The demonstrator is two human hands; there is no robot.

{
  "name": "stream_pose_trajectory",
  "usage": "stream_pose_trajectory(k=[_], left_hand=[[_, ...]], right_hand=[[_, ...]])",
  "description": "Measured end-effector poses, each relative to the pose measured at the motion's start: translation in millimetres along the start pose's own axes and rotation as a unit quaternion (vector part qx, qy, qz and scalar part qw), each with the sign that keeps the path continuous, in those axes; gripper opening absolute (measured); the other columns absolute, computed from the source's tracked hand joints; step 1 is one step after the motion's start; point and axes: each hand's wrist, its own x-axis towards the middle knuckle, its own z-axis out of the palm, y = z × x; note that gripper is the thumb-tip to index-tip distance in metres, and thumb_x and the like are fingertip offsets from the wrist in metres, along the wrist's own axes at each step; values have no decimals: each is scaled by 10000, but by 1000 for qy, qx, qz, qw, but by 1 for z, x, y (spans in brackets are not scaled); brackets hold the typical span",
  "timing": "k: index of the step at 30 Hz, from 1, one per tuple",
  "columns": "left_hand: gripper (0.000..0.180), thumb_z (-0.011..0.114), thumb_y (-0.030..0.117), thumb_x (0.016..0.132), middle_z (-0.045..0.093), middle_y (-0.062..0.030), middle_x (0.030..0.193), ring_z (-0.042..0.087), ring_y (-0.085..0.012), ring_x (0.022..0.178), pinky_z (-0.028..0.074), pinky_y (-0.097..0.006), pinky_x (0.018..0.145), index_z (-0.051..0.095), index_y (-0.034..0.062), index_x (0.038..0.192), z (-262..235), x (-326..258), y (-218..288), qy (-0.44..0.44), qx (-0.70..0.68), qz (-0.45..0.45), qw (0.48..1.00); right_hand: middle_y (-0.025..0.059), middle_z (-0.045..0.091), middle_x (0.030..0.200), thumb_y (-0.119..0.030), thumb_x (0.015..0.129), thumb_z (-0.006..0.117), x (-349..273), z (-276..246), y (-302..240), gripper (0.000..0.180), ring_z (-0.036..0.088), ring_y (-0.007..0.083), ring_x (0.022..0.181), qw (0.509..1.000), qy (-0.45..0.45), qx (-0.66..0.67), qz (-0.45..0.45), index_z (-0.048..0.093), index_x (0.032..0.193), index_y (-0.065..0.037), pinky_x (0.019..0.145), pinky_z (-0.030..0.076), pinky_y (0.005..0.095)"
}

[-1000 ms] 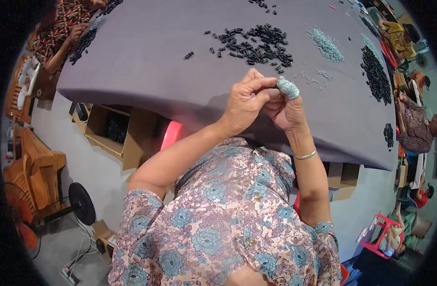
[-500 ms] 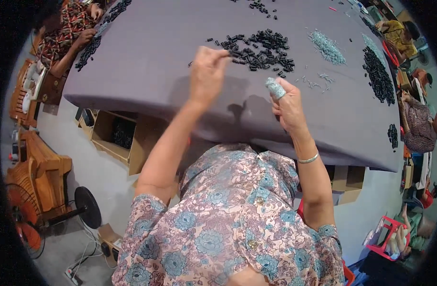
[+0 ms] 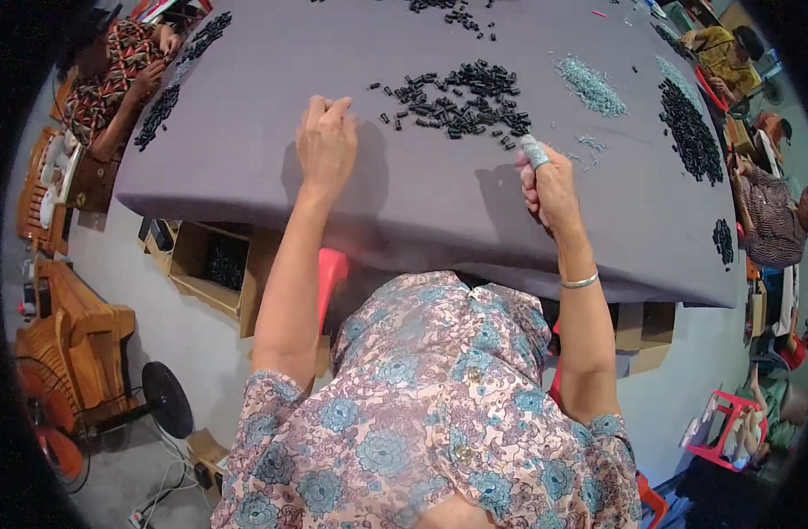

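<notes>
Small black cylindrical pieces lie in a loose pile [image 3: 465, 101] on the grey-purple tablecloth in front of me. My left hand [image 3: 326, 145] hovers left of that pile, its fingers curled together; whatever they hold is hidden. At the pile's near right edge, my right hand [image 3: 549, 183] is closed like a fist, with silvery-grey wrapping [image 3: 534, 152] round the thumb. Its fingers hide anything inside. Beyond it lies a heap of thin silvery pins or screws [image 3: 591, 85], and a few strays [image 3: 589, 143] are scattered nearer to the hand.
A larger heap of black pieces [image 3: 690, 132] lies along the table's right side. Other people sit at the left and right edges, one with hands [image 3: 148, 79] over more pieces. Below the table's left side stands a cardboard box [image 3: 205, 286]; a fan [image 3: 166, 399] is on the floor.
My left hand has moved left, away from the black pile. The right hand has shifted slightly right, closer to the stray silvery pieces, and remains closed.
</notes>
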Motion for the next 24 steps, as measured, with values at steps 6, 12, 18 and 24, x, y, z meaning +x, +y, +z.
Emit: stream_pose_trajectory(k=[6,12,18,24], left_hand=[[195,604,43,784,557,-76,920,565,-266,886,463,-372,759,639,87,971,30,11,38,-76,-122,109,984],[197,585,20,776,566,-72,897,573,-278,858,466,-397,759,643,89,951,50,26,42,-134,-23,214,967],[152,576,111,789,593,-48,945,574,-238,939,438,-399,806,690,131,888,53,33,47,-211,67,176,959],[156,570,114,784,606,-109,930,596,-300,908,472,-424,771,686,117,889,56,42,49,-253,87,164,949]], right_hand=[[-18,376,492,-250,944,435,2,-13,9,335,294,58,323,991,-48,125,-10,485,702,-24,286,224,225],[7,371,486,-96,852,389,9,-19,10,196,290,74,318,974,-10,220,-56,462,682,-31,283,212,230],[12,393,499,-72,842,413,9,-17,9,192,300,74,323,975,20,213,-65,457,659,-32,287,205,229],[-1,402,520,-1,816,429,12,-18,16,162,313,62,338,978,17,187,-86,478,665,-34,299,196,223]])
